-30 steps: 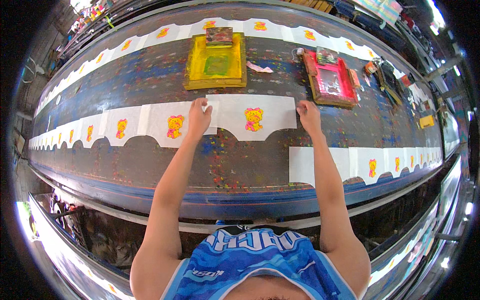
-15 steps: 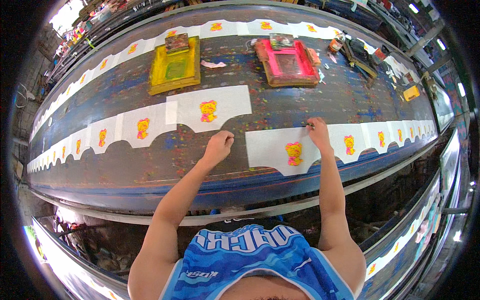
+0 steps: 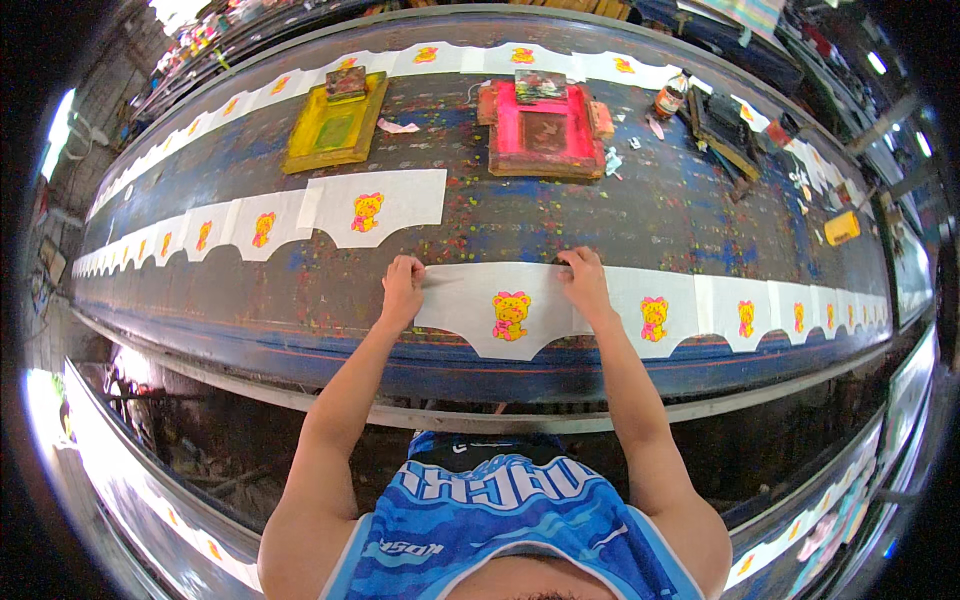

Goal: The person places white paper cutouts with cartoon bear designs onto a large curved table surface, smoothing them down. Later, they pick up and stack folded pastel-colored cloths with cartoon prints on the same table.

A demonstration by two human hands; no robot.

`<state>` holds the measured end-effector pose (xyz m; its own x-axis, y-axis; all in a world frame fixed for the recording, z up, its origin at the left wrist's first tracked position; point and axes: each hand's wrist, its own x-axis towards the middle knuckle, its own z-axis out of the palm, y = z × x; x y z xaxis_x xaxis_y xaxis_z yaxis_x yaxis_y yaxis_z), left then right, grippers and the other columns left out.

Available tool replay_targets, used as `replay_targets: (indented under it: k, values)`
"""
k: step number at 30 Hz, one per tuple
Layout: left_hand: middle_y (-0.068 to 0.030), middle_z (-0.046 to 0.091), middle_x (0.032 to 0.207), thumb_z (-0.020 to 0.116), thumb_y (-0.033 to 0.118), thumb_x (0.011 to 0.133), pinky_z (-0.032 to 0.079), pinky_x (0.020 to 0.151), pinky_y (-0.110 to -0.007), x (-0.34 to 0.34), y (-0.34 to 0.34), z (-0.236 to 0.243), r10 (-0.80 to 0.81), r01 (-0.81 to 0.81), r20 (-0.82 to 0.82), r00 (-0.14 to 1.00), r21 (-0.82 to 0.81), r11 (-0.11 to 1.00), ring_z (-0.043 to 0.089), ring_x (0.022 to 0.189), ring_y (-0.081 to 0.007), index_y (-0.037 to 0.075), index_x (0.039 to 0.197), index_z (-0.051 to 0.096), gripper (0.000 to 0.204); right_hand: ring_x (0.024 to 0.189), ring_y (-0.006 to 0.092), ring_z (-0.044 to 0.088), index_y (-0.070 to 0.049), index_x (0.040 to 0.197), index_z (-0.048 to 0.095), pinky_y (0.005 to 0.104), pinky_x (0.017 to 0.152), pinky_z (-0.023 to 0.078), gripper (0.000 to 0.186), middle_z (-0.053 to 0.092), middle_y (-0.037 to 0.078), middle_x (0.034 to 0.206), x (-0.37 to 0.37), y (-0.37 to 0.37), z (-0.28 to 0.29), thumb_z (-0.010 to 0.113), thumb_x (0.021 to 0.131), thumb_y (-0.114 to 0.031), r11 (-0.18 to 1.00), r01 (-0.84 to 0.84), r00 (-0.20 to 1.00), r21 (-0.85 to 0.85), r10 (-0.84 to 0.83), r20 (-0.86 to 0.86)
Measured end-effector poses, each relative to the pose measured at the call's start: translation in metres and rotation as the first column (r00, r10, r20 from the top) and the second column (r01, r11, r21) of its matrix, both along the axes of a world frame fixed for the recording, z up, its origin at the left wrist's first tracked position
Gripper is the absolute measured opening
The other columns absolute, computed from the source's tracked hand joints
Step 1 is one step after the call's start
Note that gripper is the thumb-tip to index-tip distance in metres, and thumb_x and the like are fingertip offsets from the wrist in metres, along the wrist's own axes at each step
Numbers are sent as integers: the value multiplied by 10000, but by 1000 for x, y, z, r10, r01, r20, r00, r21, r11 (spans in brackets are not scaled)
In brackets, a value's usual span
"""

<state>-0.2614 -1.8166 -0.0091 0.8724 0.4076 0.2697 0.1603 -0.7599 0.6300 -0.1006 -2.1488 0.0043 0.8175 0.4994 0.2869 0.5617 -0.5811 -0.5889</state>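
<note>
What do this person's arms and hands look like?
The left arm and right arm are bare: the blue jersey is sleeveless, with white lettering and pale edging. The left hand and right hand wear no gloves, and no watch shows.

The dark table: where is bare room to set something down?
Between the pink frame and the right row of printed pieces; also left of the left hand, below the left row. It's crowded around the bottle and dark frame.
</note>
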Motion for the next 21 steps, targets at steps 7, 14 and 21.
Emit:
replay_targets:
  k: [7,14,21]
  values:
    - [-90,594,804,589,-1,939,477,715,-290,-12,-6,42,15,10,87,996,-279,960,557,734,-164,21,987,551,65,1034,337,595,-68,915,703,417,916,474,143,650,96,1026,20,-6,19,710,772,-72,980,-134,989,-147,123,-82]
    - [-98,663,840,667,34,909,514,740,-320,85,43,37,66,-37,116,991,-237,971,631,769,-181,13,1033,587,150,876,353,669,-80,885,678,451,784,510,73,712,125,872,77,15,31,687,863,-149,994,-40,966,-105,12,-257]
    - [-130,671,876,689,96,908,516,741,-368,178,78,8,65,-20,182,981,-237,971,659,806,-260,27,1078,592,208,866,359,680,-51,1014,650,462,773,517,195,709,160,913,158,49,22,726,850,-125,996,87,996,10,-87,-30]
